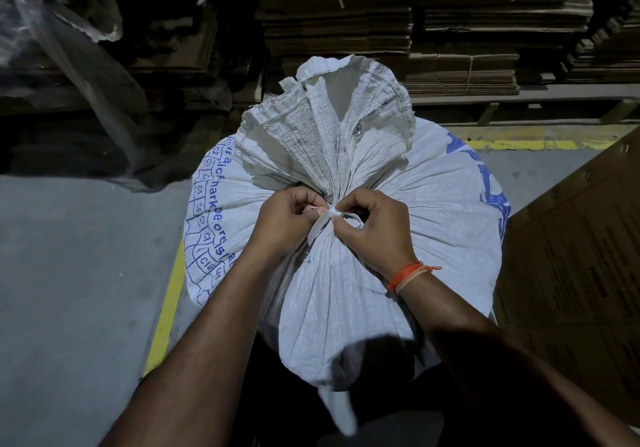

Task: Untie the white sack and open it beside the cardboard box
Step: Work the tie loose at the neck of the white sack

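Observation:
A full white woven sack [433, 204] with blue print stands upright in the middle of the view. Its neck is gathered and bound by a white tie strip [323, 222], and the loose mouth fans out above the knot. My left hand [287, 220] pinches one end of the tie at the left of the knot. On the right side my right hand [374, 228], with an orange thread on the wrist, pinches the tie's loop. A brown cardboard box [575, 256] stands close to the sack's right side.
Stacks of flattened cardboard [398, 31] on a pallet fill the back. Clear plastic sheeting [69, 66] hangs at the far left. The grey concrete floor [69, 273] carries a yellow line [168, 308] to the left of the sack.

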The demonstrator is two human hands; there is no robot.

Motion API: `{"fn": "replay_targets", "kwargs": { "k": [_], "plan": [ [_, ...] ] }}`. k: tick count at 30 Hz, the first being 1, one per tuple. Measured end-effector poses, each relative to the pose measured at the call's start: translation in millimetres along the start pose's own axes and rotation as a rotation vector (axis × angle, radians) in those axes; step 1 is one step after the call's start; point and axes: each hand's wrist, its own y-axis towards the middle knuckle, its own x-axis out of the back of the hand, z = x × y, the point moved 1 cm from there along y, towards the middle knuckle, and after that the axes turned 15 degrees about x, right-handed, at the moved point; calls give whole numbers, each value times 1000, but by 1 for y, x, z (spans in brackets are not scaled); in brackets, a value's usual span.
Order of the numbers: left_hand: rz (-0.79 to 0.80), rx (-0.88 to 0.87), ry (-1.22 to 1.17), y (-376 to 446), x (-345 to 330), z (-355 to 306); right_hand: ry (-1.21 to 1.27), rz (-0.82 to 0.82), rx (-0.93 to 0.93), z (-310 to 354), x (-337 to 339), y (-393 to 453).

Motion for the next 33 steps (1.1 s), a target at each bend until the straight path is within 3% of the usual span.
{"fn": "replay_targets", "kwargs": {
  "k": [7, 33],
  "plan": [
    [-32, 58, -25, 2, 3, 2, -8, -2, 1, 0, 0, 0],
    [-20, 2, 30, 1, 1, 1, -6, -4, 13, -1, 0, 0]
  ]
}}
